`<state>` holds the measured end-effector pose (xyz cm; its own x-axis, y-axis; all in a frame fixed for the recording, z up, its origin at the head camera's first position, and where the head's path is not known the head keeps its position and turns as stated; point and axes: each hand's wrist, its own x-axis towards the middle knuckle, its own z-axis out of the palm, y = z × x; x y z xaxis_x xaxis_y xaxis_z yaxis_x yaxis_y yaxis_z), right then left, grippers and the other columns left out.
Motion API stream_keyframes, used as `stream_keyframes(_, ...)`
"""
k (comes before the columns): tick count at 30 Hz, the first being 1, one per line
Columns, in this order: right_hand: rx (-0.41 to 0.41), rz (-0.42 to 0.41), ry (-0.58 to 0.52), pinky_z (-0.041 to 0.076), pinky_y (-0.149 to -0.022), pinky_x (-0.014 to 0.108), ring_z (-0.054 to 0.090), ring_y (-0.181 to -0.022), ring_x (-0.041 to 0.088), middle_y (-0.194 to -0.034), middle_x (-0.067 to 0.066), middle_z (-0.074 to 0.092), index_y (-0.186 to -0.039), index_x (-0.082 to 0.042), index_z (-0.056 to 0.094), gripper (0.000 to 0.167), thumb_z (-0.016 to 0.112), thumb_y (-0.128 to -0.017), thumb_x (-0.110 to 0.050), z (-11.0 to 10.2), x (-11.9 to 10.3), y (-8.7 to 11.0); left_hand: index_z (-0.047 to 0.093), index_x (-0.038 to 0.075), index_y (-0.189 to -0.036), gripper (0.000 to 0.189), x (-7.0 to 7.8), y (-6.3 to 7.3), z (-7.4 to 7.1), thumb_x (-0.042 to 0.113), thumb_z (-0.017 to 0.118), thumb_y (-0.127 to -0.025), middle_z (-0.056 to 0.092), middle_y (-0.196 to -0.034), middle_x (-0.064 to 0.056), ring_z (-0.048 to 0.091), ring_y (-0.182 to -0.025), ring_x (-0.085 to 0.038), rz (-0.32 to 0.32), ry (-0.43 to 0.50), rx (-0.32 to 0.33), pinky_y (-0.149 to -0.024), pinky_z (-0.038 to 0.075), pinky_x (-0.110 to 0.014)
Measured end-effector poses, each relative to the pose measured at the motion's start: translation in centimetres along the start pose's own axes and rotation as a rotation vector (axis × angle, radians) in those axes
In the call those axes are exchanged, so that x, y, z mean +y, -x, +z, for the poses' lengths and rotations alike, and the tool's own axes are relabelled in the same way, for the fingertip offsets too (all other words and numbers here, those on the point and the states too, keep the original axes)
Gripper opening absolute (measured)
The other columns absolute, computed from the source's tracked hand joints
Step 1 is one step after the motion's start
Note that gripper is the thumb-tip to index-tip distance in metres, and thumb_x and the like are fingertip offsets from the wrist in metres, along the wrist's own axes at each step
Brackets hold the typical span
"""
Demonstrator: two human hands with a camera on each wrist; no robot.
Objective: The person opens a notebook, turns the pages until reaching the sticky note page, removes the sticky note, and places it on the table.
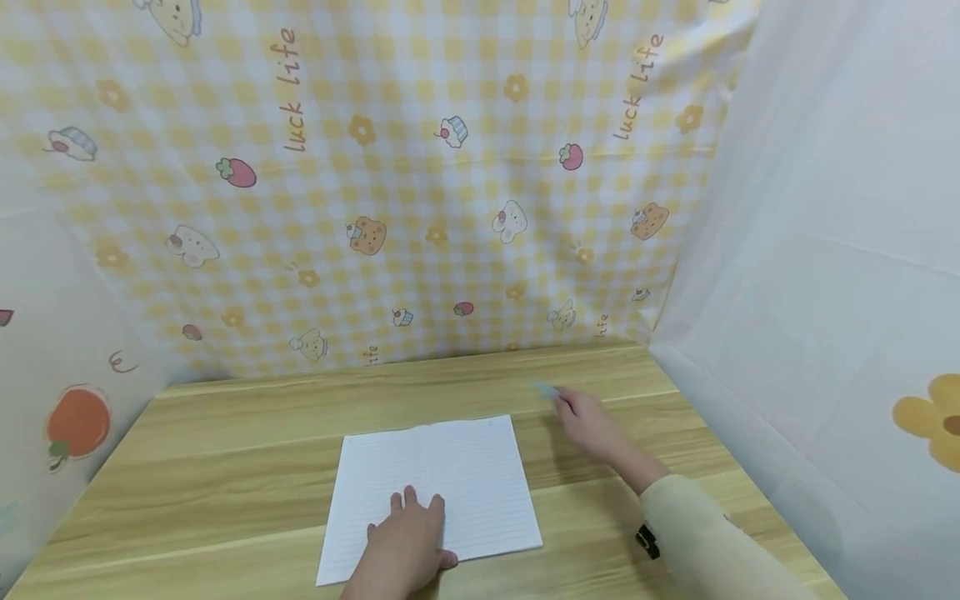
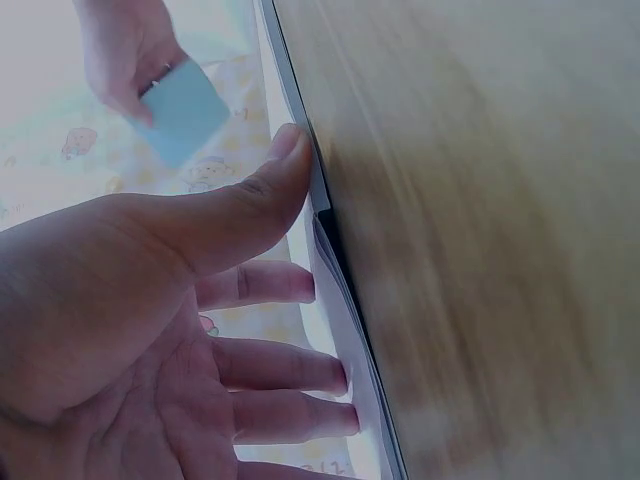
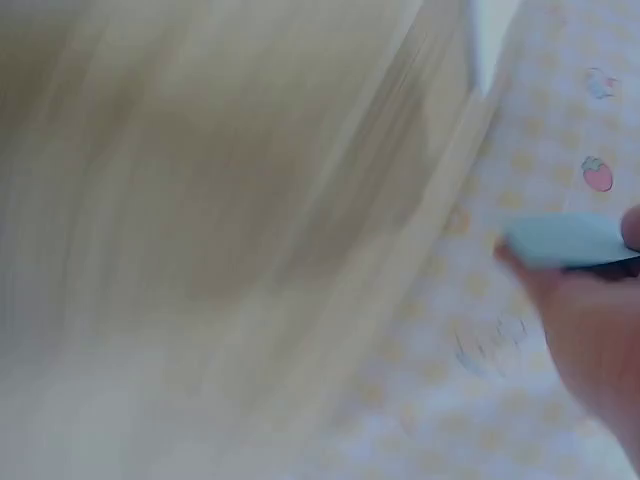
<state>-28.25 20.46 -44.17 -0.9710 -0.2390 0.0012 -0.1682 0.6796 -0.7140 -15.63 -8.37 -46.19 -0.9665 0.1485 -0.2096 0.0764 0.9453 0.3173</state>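
An open lined notebook (image 1: 480, 483) lies on the wooden table. My left hand (image 1: 408, 542) rests on its left page and lower edge, fingers spread; in the left wrist view the thumb (image 2: 290, 143) touches the notebook's edge. To the right of the notebook and beyond it, my right hand (image 1: 588, 425) is raised over the table. It pinches a light-blue flat square piece (image 2: 185, 112), blurred in the head view. The right wrist view shows that piece edge-on, with a dark strip beneath it; its exact kind is unclear.
A yellow-and-white checked cloth (image 1: 450, 192) hangs behind the wooden table (image 1: 225, 467). White sheets hang at the left and right sides (image 1: 810, 333). A small black item (image 1: 647, 542) shows at the right sleeve.
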Motion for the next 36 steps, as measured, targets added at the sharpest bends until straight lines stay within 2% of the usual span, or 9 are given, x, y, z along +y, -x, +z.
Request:
stream_keyframes(1, 0.006, -0.043, 0.14, 0.064, -0.079, 0.042, 0.073, -0.091, 0.036, -0.11, 0.026, 0.072, -0.151, 0.013, 0.047, 0.048, 0.037, -0.115, -0.016, -0.5, 0.3, 0.1, 0.064, 0.001, -0.14, 0.076, 0.0, 0.0, -0.1, 0.038, 0.091, -0.079, 0.05, -0.149, -0.045, 0.047, -0.142, -0.065, -0.002, 0.003, -0.003, -0.094, 0.044, -0.088)
stream_keyframes(2, -0.003, -0.078, 0.256, 0.065, -0.089, 0.047, 0.074, -0.104, 0.042, -0.119, 0.031, 0.071, -0.152, 0.014, 0.045, 0.047, 0.037, -0.114, -0.013, -0.9, 0.6, 0.3, 0.064, 0.001, -0.14, 0.076, 0.0, 0.0, -0.1, 0.037, 0.091, -0.079, 0.05, -0.149, -0.046, 0.046, -0.142, -0.065, -0.003, 0.004, -0.006, -0.094, 0.044, -0.088)
stream_keyframes(3, -0.009, -0.111, 0.38, 0.06, -0.103, 0.053, 0.07, -0.121, 0.047, -0.134, 0.035, 0.065, -0.152, 0.015, 0.044, 0.047, 0.039, -0.113, -0.011, -1.1, 0.9, 0.5, 0.064, 0.001, -0.14, 0.076, 0.0, 0.1, -0.2, 0.037, 0.091, -0.079, 0.049, -0.15, -0.046, 0.046, -0.142, -0.065, -0.004, 0.004, -0.009, -0.094, 0.044, -0.088)
stream_keyframes(4, -0.018, -0.137, 0.49, 0.051, -0.114, 0.059, 0.059, -0.137, 0.051, -0.148, 0.038, 0.056, -0.151, 0.016, 0.044, 0.046, 0.041, -0.112, -0.009, -1.3, 1.2, 0.7, 0.064, 0.001, -0.14, 0.076, 0.0, 0.1, -0.2, 0.037, 0.091, -0.08, 0.049, -0.15, -0.046, 0.046, -0.142, -0.066, -0.003, 0.005, -0.01, -0.094, 0.044, -0.088)
stream_keyframes(5, -0.032, -0.157, 0.584, 0.043, -0.12, 0.062, 0.049, -0.147, 0.052, -0.156, 0.037, 0.048, -0.15, 0.017, 0.045, 0.046, 0.044, -0.111, -0.008, -1.5, 1.5, 0.9, 0.064, 0.001, -0.14, 0.076, 0.0, 0.1, -0.3, 0.037, 0.091, -0.08, 0.049, -0.15, -0.046, 0.046, -0.142, -0.066, -0.003, 0.006, -0.009, -0.094, 0.044, -0.088)
stream_keyframes(9, -0.093, -0.218, 0.773, 0.045, -0.119, 0.061, 0.053, -0.144, 0.051, -0.152, 0.035, 0.054, -0.146, 0.016, 0.051, 0.045, 0.053, -0.106, -0.004, -1.3, 2.6, 1.4, 0.063, 0.001, -0.14, 0.076, -0.1, 0.1, -0.4, 0.037, 0.091, -0.079, 0.048, -0.15, -0.046, 0.045, -0.141, -0.067, -0.003, 0.013, -0.01, -0.094, 0.043, -0.089)
stream_keyframes(12, -0.105, -0.231, 0.781, 0.047, -0.118, 0.06, 0.055, -0.142, 0.051, -0.15, 0.035, 0.057, -0.144, 0.016, 0.053, 0.044, 0.056, -0.104, -0.003, -0.8, 3.1, 1.6, 0.063, 0.001, -0.14, 0.076, -0.2, 0.1, -0.4, 0.036, 0.091, -0.079, 0.048, -0.15, -0.046, 0.045, -0.141, -0.067, -0.004, 0.018, -0.008, -0.094, 0.043, -0.089)
stream_keyframes(19, -0.12, -0.215, 0.741, 0.046, -0.119, 0.061, 0.053, -0.143, 0.052, -0.149, 0.037, 0.056, -0.142, 0.019, 0.053, 0.042, 0.052, -0.105, -0.002, 0.3, 3.5, 1.9, 0.063, 0.001, -0.141, 0.076, -0.2, 0.2, -0.2, 0.037, 0.09, -0.079, 0.048, -0.15, -0.046, 0.045, -0.142, -0.067, 0.002, 0.022, -0.001, -0.095, 0.042, -0.089)
stream_keyframes(36, -0.161, -0.184, 0.74, 0.044, -0.122, 0.06, 0.052, -0.145, 0.051, -0.152, 0.037, 0.053, -0.144, 0.018, 0.052, 0.043, 0.05, -0.107, -0.003, 0.6, 3.0, 1.9, 0.064, 0.001, -0.14, 0.077, -0.1, 0.1, -0.1, 0.038, 0.092, -0.078, 0.049, -0.15, -0.045, 0.046, -0.141, -0.066, -0.002, 0.018, -0.006, -0.094, 0.043, -0.089)
